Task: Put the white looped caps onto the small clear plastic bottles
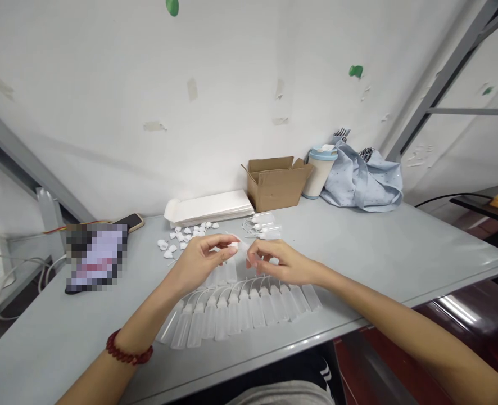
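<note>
Above the middle of the table, my left hand [202, 261] pinches a small white cap [234, 246] between thumb and fingertips. Close beside it, my right hand [280, 261] has its fingers curled in a pinch. A whitish translucent piece [243, 246] shows between the two hands; its shape is unclear and what the right fingers grip is mostly hidden. Under the hands lies a fanned row of clear plastic squeeze bottles [233, 315] with thin bent spout tubes. A few more bottles [220, 274] lie behind that row, partly covered by my left hand. Loose white caps [181, 237] are scattered beyond my left hand.
Several more bottles [270, 225] lie near an open cardboard box [278, 188]. Flat white cartons [211, 207] rest along the wall. A lidded cup [318, 171] and light blue cloth bag [361, 180] stand at right. A phone [133, 221] and a blurred purple object [99, 256] lie left.
</note>
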The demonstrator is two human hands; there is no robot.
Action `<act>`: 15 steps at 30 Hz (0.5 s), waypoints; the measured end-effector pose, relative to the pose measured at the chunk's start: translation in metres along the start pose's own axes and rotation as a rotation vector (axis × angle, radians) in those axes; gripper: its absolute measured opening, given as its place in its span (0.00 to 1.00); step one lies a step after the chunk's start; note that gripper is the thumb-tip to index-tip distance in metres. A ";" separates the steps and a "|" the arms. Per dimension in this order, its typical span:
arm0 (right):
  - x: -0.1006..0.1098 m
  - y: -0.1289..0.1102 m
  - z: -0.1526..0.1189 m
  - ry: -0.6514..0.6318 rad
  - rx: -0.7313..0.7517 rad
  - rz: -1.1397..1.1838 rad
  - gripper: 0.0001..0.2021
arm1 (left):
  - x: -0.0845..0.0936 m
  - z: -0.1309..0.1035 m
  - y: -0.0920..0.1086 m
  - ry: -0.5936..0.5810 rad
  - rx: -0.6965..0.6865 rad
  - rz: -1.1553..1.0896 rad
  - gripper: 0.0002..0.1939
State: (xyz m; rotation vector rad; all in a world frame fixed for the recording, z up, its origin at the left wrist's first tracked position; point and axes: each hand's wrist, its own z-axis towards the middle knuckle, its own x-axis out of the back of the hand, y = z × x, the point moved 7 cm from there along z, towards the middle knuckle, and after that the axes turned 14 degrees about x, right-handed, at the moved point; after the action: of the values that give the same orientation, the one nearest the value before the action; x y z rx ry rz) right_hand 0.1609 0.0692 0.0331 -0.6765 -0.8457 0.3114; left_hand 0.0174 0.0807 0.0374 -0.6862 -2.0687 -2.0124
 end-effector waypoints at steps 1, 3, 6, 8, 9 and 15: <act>0.000 0.000 0.000 -0.001 -0.001 0.010 0.04 | -0.001 0.000 0.001 -0.010 -0.012 0.006 0.14; 0.000 0.000 0.000 -0.004 -0.003 0.019 0.05 | -0.003 -0.001 0.003 -0.034 -0.038 0.036 0.14; 0.001 0.001 -0.001 -0.012 -0.013 0.020 0.05 | -0.005 -0.003 0.005 -0.040 -0.059 0.087 0.14; 0.001 0.002 -0.001 -0.022 -0.021 0.018 0.05 | -0.006 -0.004 0.006 -0.039 -0.060 0.106 0.14; 0.000 0.002 -0.001 -0.026 -0.024 0.016 0.05 | -0.006 -0.004 0.006 -0.046 -0.059 0.111 0.14; 0.000 0.003 0.000 -0.029 -0.014 0.010 0.05 | -0.009 -0.004 0.006 -0.076 -0.050 0.126 0.14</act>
State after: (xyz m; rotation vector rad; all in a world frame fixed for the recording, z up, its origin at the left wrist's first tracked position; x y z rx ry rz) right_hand 0.1610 0.0712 0.0314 -0.6911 -0.8728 0.3251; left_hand 0.0275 0.0744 0.0389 -0.8912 -1.9673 -2.0038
